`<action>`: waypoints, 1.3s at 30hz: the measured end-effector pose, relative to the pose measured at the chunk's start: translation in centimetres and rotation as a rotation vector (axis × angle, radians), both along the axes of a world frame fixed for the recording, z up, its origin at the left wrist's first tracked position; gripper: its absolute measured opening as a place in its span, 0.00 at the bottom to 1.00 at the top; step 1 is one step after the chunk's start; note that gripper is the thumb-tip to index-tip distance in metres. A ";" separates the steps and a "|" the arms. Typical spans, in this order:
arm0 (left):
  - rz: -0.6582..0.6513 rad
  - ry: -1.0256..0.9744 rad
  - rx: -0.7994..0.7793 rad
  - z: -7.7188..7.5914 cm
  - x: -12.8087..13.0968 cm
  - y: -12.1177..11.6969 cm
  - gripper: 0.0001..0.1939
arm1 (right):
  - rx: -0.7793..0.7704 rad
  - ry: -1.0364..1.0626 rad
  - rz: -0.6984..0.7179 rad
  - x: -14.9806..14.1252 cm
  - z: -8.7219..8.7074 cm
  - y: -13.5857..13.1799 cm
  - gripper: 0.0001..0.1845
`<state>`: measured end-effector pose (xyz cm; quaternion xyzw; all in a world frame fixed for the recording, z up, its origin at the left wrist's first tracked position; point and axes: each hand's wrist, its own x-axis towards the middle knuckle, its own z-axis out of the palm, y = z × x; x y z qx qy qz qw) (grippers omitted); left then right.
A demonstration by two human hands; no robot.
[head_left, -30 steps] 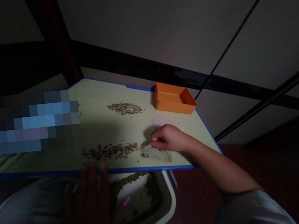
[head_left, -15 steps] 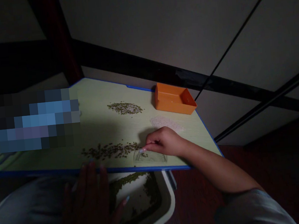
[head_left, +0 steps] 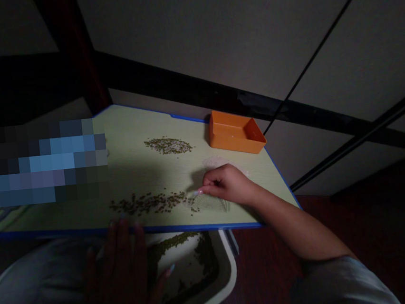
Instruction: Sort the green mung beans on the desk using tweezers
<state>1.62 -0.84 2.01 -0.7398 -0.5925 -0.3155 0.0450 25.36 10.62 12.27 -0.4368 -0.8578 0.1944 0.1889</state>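
Note:
My right hand (head_left: 227,183) pinches the rim of a clear, shallow round dish or lid (head_left: 212,203) near the table's front edge. Dark brown seeds or beans (head_left: 150,203) are spread in a strip left of the dish, with a few stray ones at its left rim. My left hand (head_left: 122,265) is in shadow, fingers stretched out, its fingertips by the blue table edge and its thumb over a white tray (head_left: 230,264). Small green beans (head_left: 205,254) lie along the inside of that tray. Nothing shows in the left hand.
On the pale table (head_left: 124,126) are a mixed green-and-white pile of grains (head_left: 169,145) and a pale grain pile (head_left: 216,161) partly behind my right hand. An orange box (head_left: 236,134) stands at the back right corner. A blurred-out patch (head_left: 46,162) covers the left side.
My right hand has moved slightly right and up with the clear dish, which now lies farther from the brown strip. A few brown pieces show where it was. My left hand has stayed put.

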 end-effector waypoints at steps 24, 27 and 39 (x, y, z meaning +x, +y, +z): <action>-0.005 -0.004 -0.019 0.1 -0.1 0.0 0.41 | -0.104 -0.040 0.230 0.6 0.2 0.2 0.18; -0.003 0.009 -0.026 0.3 -0.1 -0.1 0.42 | -0.130 -0.031 0.260 0.6 0.4 0.0 0.19; -0.036 0.086 -0.008 -0.2 -0.7 0.2 0.43 | -0.310 -0.015 0.282 1.8 0.9 0.7 0.19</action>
